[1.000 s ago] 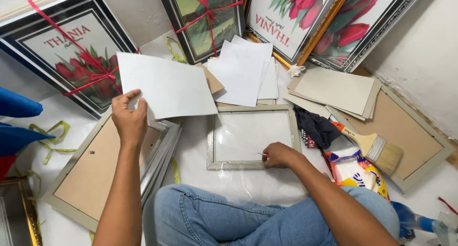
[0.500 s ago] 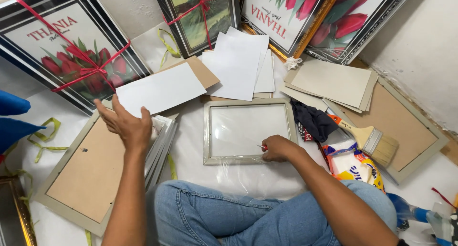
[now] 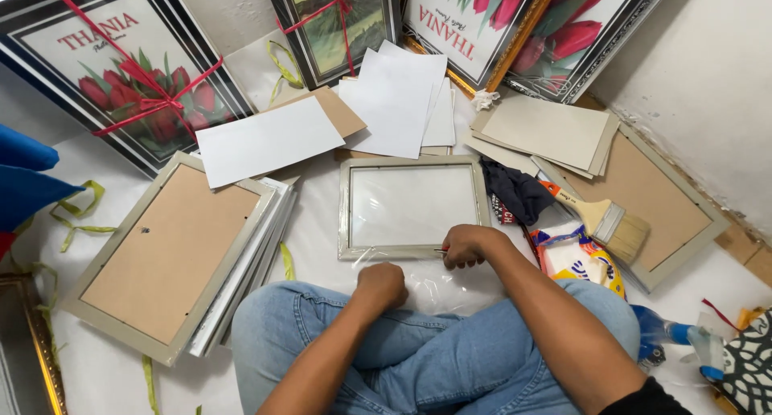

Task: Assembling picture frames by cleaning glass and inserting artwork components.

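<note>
A small silver picture frame (image 3: 412,162) with a clear pane lies face down on the white floor in front of my crossed legs. My right hand (image 3: 468,245) is closed at the frame's near edge, fingers curled against its rim. My left hand (image 3: 380,285) is a fist resting on my knee, just short of the frame, on a sheet of clear plastic (image 3: 438,285). A white sheet of paper (image 3: 268,140) lies on the floor to the upper left, partly over a brown board (image 3: 338,109).
A stack of frames (image 3: 173,250), brown backing up, lies at my left. White sheets (image 3: 398,97) sit beyond the frame. Grey boards (image 3: 547,129), another frame (image 3: 659,202), a dark cloth (image 3: 519,191), a paintbrush (image 3: 603,218) and a spray bottle (image 3: 671,334) are at right. Ribboned flower pictures (image 3: 121,77) lean on the wall.
My left hand let go of the white sheet, which now lies on the floor at upper left, and drew back to my knee. My right hand stayed at the frame's edge.
</note>
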